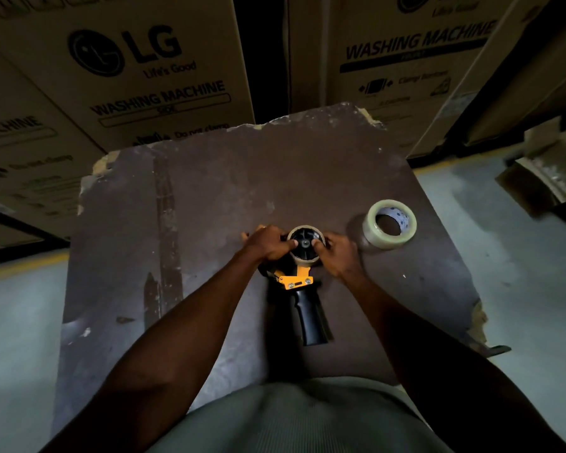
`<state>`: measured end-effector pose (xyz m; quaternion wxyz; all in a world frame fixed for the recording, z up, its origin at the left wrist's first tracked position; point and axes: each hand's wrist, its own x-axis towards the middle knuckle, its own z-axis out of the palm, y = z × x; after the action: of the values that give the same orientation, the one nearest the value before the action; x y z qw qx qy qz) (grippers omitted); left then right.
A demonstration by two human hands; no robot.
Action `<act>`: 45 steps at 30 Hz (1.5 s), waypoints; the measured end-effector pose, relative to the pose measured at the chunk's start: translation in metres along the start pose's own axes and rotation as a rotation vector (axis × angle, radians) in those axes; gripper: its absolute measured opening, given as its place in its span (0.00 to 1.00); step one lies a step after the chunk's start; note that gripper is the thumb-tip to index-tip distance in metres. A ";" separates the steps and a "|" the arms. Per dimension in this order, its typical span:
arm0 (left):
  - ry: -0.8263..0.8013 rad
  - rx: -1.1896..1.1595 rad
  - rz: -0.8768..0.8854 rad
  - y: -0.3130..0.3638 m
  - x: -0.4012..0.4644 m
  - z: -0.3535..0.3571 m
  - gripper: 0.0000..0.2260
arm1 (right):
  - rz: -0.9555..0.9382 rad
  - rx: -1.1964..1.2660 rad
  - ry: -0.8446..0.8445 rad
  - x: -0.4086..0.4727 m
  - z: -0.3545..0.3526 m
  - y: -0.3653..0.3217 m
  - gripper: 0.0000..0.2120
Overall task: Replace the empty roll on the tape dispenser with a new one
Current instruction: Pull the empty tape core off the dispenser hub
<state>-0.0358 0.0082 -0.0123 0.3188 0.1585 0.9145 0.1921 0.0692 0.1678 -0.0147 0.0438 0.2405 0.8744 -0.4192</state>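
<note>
Head view: both hands' fingers pinch empty brown cardboard core [305, 256] on yellow-black tape dispenser [299, 282], not yet removed; fresh clear tape roll [389, 223] waits mid-right on worktop [209, 197].

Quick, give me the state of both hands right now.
Left hand: closed on the empty roll on the tape dispenser.
Right hand: closed on the same roll's other side.

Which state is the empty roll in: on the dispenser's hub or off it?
On. The empty roll rings the dispenser hub, both hands gripping it.
</note>
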 end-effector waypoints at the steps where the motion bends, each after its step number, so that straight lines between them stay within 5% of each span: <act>1: -0.005 -0.015 -0.012 0.001 0.001 0.000 0.27 | 0.003 0.010 -0.004 0.000 0.000 0.001 0.13; 23: 0.163 -0.144 0.053 -0.003 -0.009 0.007 0.19 | 0.157 0.167 0.070 0.011 0.011 0.002 0.09; 29: 0.177 0.018 0.242 -0.016 -0.014 0.009 0.22 | 0.022 0.202 0.016 -0.002 0.004 0.000 0.14; 37: 0.110 0.152 0.347 -0.014 -0.032 0.011 0.39 | -0.224 0.273 -0.237 -0.018 -0.013 0.016 0.38; 45: 0.162 0.036 0.347 -0.022 -0.028 0.018 0.38 | -0.299 0.383 -0.256 -0.015 -0.020 0.012 0.33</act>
<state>-0.0072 -0.0184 -0.0207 0.2033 0.3036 0.8993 0.2402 0.0902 0.1833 -0.0062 0.0452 0.0575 0.7923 -0.6058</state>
